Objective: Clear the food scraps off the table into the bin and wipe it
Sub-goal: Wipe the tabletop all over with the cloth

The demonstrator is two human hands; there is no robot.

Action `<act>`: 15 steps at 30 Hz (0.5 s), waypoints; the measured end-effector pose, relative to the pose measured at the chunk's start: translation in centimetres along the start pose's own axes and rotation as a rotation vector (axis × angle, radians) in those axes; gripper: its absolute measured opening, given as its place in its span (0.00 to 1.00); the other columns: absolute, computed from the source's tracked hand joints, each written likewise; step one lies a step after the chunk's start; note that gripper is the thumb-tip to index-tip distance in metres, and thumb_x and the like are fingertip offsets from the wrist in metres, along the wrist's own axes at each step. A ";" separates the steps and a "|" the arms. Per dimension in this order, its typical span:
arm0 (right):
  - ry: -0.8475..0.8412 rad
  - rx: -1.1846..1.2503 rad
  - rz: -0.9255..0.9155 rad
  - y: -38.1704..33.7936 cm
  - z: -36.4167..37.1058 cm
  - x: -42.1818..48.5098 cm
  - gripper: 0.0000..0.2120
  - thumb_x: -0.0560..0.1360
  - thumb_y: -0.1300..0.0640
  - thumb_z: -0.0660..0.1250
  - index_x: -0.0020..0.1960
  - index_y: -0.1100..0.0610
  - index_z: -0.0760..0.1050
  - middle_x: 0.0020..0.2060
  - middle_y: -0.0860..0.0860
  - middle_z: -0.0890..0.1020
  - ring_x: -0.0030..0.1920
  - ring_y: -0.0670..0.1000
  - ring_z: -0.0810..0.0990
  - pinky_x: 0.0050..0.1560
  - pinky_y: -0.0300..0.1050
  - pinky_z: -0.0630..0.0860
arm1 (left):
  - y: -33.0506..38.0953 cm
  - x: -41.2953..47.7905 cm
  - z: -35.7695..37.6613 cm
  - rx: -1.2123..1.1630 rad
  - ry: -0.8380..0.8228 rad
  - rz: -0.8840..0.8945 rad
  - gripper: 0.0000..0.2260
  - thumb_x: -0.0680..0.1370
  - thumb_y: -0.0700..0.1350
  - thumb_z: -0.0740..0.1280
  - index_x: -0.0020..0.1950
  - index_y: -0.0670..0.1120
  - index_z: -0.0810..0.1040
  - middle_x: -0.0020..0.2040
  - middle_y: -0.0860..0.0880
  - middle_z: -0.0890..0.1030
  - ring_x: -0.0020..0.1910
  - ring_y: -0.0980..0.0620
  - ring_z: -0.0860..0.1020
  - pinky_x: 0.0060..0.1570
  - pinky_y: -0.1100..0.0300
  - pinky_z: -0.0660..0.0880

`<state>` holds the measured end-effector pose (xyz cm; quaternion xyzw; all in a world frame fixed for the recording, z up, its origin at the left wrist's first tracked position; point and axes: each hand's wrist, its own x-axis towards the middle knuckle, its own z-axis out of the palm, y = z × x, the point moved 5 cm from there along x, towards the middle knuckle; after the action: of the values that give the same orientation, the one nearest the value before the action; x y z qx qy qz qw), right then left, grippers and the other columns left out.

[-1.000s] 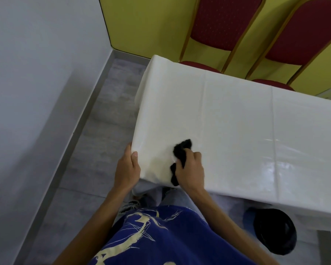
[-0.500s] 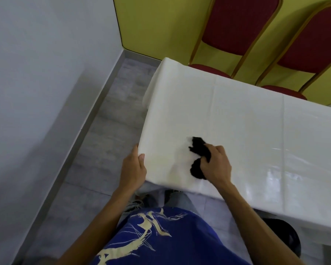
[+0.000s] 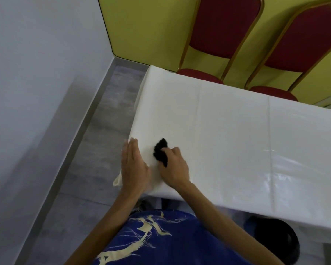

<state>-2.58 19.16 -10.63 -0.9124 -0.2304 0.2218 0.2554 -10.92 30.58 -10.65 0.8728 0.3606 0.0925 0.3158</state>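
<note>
A table under a glossy white tablecloth (image 3: 237, 134) fills the right half of the view. My right hand (image 3: 175, 168) is shut on a crumpled black cloth (image 3: 161, 151) and presses it on the tablecloth near the near-left corner. My left hand (image 3: 133, 166) lies flat with fingers together along the table's left edge, holding the tablecloth down at that corner. No food scraps show on the table top. A black bin (image 3: 273, 240) sits on the floor under the table's near edge at the lower right, partly hidden by the hanging cloth.
Two red padded chairs with gold frames (image 3: 220, 35) (image 3: 302, 44) stand against the yellow wall behind the table. A grey wall (image 3: 36, 83) closes the left side, with a strip of grey floor (image 3: 107, 121) between it and the table.
My right hand swept the black cloth right, then back left toward the corner. My left hand moved from gripping the tablecloth's edge to lying flat on it.
</note>
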 end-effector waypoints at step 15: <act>0.286 -0.027 0.409 13.5 -12.5 7.8 0.17 0.75 0.58 0.61 0.64 0.56 0.73 0.56 0.57 0.74 0.43 0.57 0.77 0.44 0.49 0.75 | 0.0 -0.4 3.7 0.039 -0.111 0.141 0.30 0.78 0.33 0.58 0.80 0.44 0.55 0.79 0.47 0.60 0.78 0.52 0.55 0.77 0.56 0.51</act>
<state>14.27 8.43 -10.90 -0.9654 -0.0055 0.1343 0.2233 -9.80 28.49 -13.54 0.9058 0.2820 0.0590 0.3107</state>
